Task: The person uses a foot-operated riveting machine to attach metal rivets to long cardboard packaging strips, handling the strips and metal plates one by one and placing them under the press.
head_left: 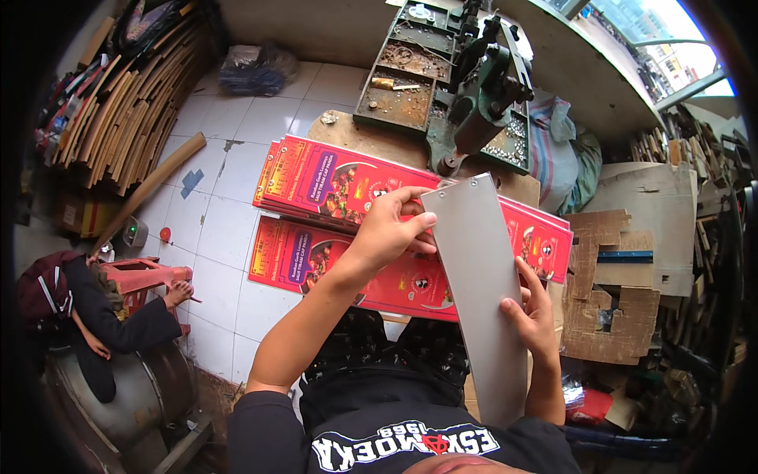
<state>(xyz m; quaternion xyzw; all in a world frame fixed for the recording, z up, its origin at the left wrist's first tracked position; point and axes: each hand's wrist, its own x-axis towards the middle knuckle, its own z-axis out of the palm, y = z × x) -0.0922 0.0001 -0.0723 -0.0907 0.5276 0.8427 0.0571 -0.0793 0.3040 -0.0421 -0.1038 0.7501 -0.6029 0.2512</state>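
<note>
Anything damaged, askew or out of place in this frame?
Floor tile near the wooden pole is chipped, with a blue tape patch beside it. The trays by the green press look rusty. The grey card, held by the left hand and right hand, looks intact.

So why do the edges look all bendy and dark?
Head view: a fisheye lens curves straight lines near the rim and blackens the corners; the window top right is glaringly bright; the grey panel and both hands, left and right, look sharp.
</note>
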